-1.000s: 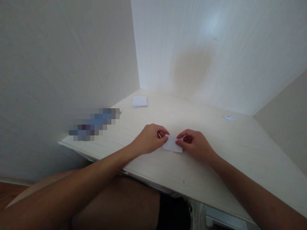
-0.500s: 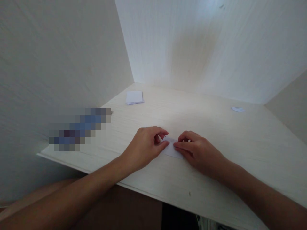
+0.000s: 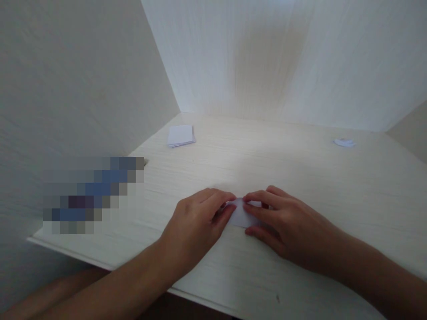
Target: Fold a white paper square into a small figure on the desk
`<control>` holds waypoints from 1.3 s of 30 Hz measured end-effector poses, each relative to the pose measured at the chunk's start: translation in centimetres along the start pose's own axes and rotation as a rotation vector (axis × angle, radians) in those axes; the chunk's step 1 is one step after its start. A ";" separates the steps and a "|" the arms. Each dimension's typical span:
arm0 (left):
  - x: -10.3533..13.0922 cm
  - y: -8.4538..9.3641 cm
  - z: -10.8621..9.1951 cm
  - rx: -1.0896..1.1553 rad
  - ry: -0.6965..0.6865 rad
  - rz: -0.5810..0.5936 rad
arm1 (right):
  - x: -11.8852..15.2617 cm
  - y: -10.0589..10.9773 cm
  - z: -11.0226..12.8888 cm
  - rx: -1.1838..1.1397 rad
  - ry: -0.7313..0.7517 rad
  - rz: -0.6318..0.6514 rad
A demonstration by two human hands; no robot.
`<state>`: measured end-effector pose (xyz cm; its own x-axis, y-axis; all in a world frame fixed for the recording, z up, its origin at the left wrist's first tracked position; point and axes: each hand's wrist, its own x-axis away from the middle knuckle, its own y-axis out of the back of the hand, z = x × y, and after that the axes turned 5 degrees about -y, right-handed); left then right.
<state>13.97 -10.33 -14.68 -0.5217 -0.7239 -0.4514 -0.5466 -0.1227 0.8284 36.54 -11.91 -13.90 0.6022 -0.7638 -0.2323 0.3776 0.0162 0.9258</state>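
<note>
Pressing a small white paper [image 3: 239, 218] down against the table [image 3: 213, 275], two bare hands meet over its middle stretch, nearer the front edge than the back wall [image 3: 207, 58]. The left hand [image 3: 195, 222] has thumb and forefinger drawn close together at the paper's left end, the forefinger by its far edge; whether they truly pinch the sheet I cannot tell. The right hand [image 3: 295, 226] is spread: its fingertips rest on the paper near the far edge, while the thumb sits apart, just beside the near edge. With contact from both sides, the sheet is probably kept from sliding or lifting — the flat table likely serves as backing for the fingertips.

A neat stack of white paper [image 3: 180, 134] lies by the back left corner, perhaps put there to leave the front free for the hands. Some small white paper pieces [image 3: 344, 142] lie near the back right corner — well apart from the stack, which would keep the two from mixing. Along the left edge, beside the left wall [image 3: 83, 80], a pixelated bluish object [image 3: 100, 182] lies outside the hands' working area; what it is cannot be told.
</note>
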 end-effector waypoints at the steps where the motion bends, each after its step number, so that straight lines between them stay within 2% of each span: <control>1: 0.1 0.0 0.1 -0.010 -0.032 0.001 | 0.0 0.0 0.0 0.004 -0.001 0.003; 6: 0.4 0.1 0.5 0.026 -0.198 0.016 | -0.1 0.3 0.1 0.010 0.008 0.008; 17: 0.4 0.7 0.6 0.092 -0.363 0.104 | -0.2 0.5 0.2 0.018 0.045 0.015; 22: 0.4 1.0 0.6 0.058 -0.476 0.055 | -0.3 0.8 0.3 0.065 0.051 0.079; 30: 1.0 1.4 0.8 0.027 -0.517 0.088 | -0.3 0.9 0.3 0.054 0.040 0.080; 39: 1.6 1.3 1.2 0.016 -0.463 0.176 | -0.2 0.9 0.2 0.037 0.042 0.063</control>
<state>11.64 -10.82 -14.67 -0.8414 -0.3543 -0.4081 -0.4320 -0.0127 0.9018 36.64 -11.90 -13.00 0.6535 -0.7339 -0.1851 0.3127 0.0391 0.9491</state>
